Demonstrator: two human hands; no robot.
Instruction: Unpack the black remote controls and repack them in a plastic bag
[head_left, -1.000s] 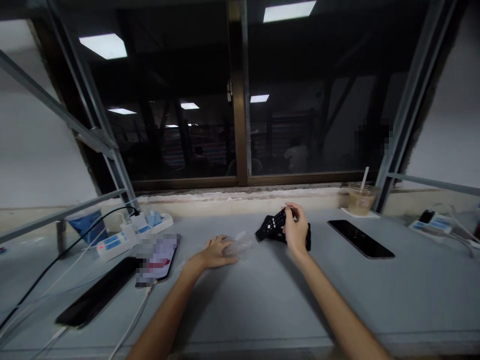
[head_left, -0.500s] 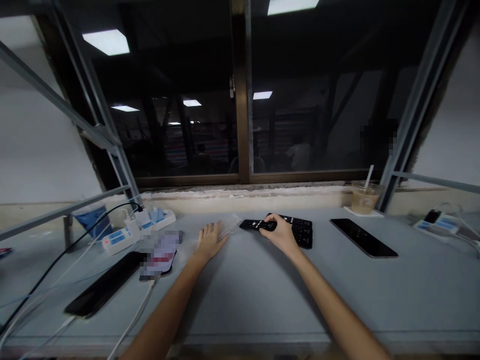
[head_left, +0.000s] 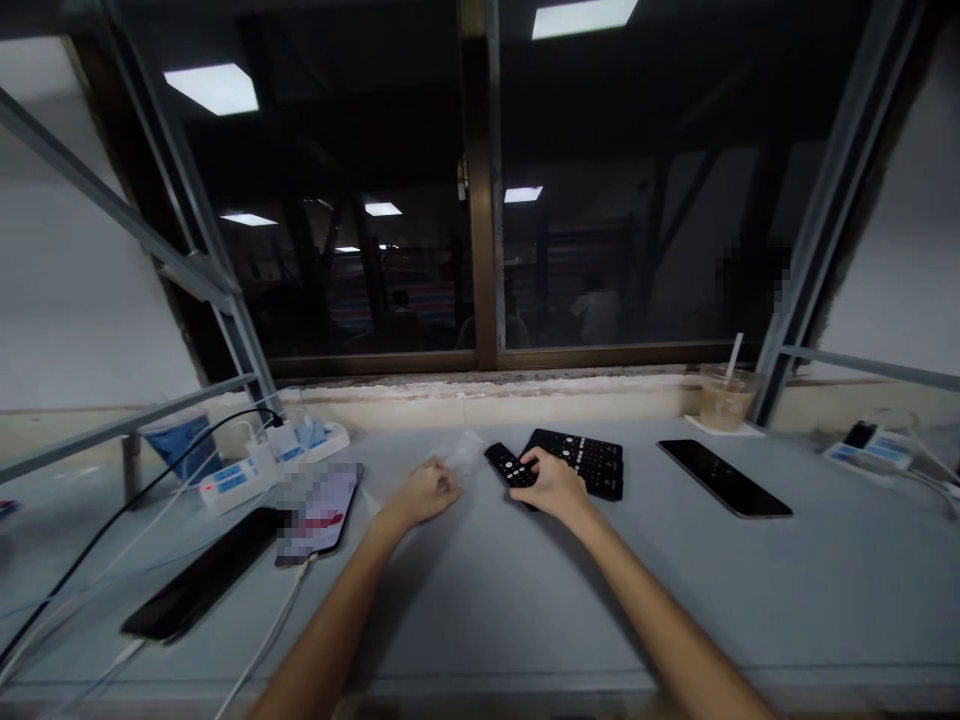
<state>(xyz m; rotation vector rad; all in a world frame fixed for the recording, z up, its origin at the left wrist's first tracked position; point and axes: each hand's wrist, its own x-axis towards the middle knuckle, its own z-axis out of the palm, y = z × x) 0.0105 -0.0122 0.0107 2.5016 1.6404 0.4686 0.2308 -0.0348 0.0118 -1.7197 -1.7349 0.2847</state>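
My right hand [head_left: 553, 484] grips a slim black remote control [head_left: 507, 465] that lies on the grey table [head_left: 525, 600], its far end pointing away to the left. A wider black keypad remote [head_left: 585, 462] lies just behind and to the right of that hand. My left hand [head_left: 424, 492] is closed, its fingers pinching a clear plastic bag [head_left: 462, 455] that rests on the table left of the slim remote.
A lit phone [head_left: 319, 508] on a cable and a dark phone [head_left: 193, 585] lie at the left, near a white power strip [head_left: 262, 462]. Another dark phone [head_left: 723, 478] lies at the right, an iced drink cup [head_left: 724, 396] behind it. A window wall stands beyond.
My right hand lowered the slim remote to the table and turned it to lie beside the keypad remote. My left hand went from flat to pinching the plastic bag.
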